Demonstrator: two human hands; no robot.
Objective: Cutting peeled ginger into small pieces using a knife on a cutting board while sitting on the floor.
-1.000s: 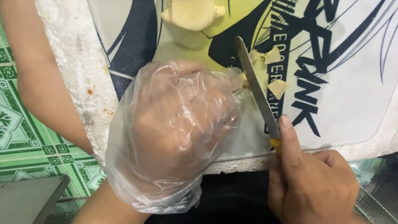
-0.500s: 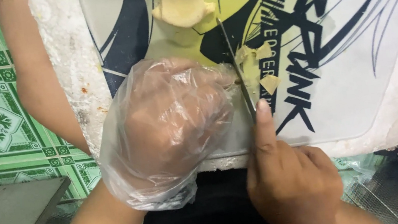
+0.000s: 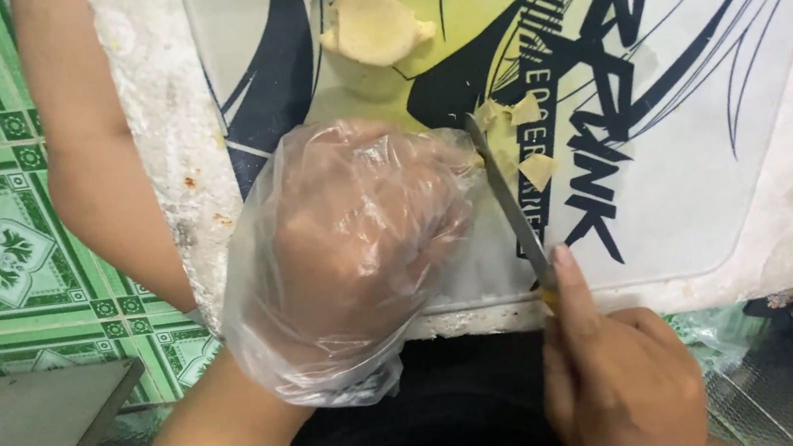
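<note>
Crinkly-bagged left hand (image 3: 359,248) fists pale slices (image 3: 520,142); right hand (image 3: 623,387) grips thin steel knife (image 3: 510,201).

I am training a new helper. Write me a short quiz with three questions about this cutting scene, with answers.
1. True or false: the left hand wears a clear plastic glove.
2. What does the right hand hold?
A. a spoon
B. a knife
C. a brush
3. What lies just right of the blade on the printed board?

Key:
1. True.
2. B.
3. Small pale cut pieces; a larger pale chunk sits farther up.
</note>
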